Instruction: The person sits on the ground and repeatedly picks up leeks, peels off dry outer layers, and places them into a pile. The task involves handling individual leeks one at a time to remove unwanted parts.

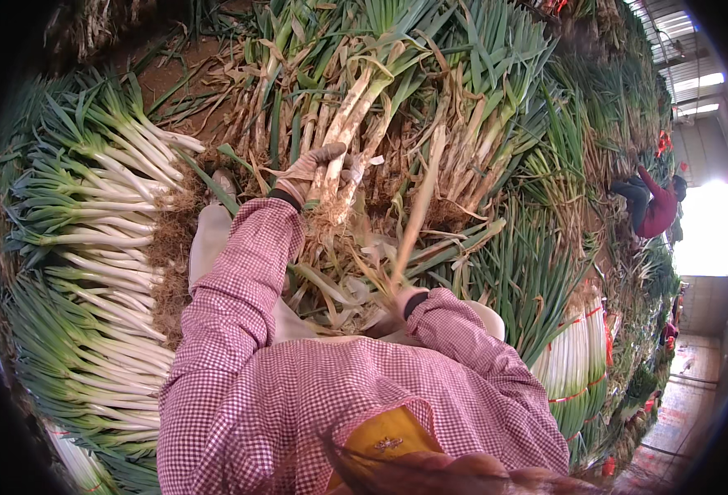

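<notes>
My left hand (314, 170), in a soiled glove, is closed around the lower stalks of several leeks (355, 111), whose roots point towards me and whose green tops point away. To the right and nearer my body, my right hand (401, 300) grips a long dry leaf (423, 210), blurred by motion. Unpeeled leeks with brown outer leaves (469, 148) lie beyond both hands. Between my legs is a heap of stripped leaves and peelings (339, 297). Clean white leeks (110, 238) lie in a long row at the left, roots facing my leg.
Leek bundles tied with red bands (577, 359) lie at the right. Loose green leaves (512, 278) spread beside my right knee. Farther right, a person in a red top (658, 210) is among more leeks. Bare brown soil (166, 74) shows at the upper left.
</notes>
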Demonstrator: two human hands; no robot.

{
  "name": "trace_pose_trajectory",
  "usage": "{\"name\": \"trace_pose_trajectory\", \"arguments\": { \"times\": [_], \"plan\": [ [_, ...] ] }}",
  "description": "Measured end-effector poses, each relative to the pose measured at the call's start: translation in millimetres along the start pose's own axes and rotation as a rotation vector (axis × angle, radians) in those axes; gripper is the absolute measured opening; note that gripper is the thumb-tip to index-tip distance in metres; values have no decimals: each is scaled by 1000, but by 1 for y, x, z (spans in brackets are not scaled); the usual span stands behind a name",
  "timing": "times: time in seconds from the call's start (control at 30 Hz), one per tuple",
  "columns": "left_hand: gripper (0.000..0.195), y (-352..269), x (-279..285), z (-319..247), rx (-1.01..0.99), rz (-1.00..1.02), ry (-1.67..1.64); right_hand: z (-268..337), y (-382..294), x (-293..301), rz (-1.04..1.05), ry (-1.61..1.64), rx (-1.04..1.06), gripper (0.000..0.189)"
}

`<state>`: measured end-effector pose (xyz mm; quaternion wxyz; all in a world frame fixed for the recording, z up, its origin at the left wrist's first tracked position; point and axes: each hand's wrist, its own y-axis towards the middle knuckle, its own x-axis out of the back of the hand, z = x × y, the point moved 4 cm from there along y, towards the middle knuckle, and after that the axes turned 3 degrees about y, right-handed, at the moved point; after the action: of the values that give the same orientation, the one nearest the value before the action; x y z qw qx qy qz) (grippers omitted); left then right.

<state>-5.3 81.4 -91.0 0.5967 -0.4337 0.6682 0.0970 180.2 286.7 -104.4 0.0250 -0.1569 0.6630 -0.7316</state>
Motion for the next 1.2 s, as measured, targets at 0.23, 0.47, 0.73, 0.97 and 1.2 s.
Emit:
{"name": "trace_pose_trajectory", "arguments": {
  "times": [0.23,0.47,0.73,0.97,1.2],
  "plan": [
    [24,0,-25,24,-39,200,93,-63,19,155,-1059,1482,423,50],
    [50,-2,3,-7,-38,140,230,-134,34,206,-748,1604,184,35],
    [40,-8,15,-11,-419,101,732,-377,-151,-22,-1423,907,-601,56],
    [40,-19,-19,37,-15,-40,199,-388,-218,-382,-1756,1293,-568,54],
    [29,-14,-8,59,149,-70,285,-366,-156,-528,-1029,1452,-1270,61]
  ]
}}
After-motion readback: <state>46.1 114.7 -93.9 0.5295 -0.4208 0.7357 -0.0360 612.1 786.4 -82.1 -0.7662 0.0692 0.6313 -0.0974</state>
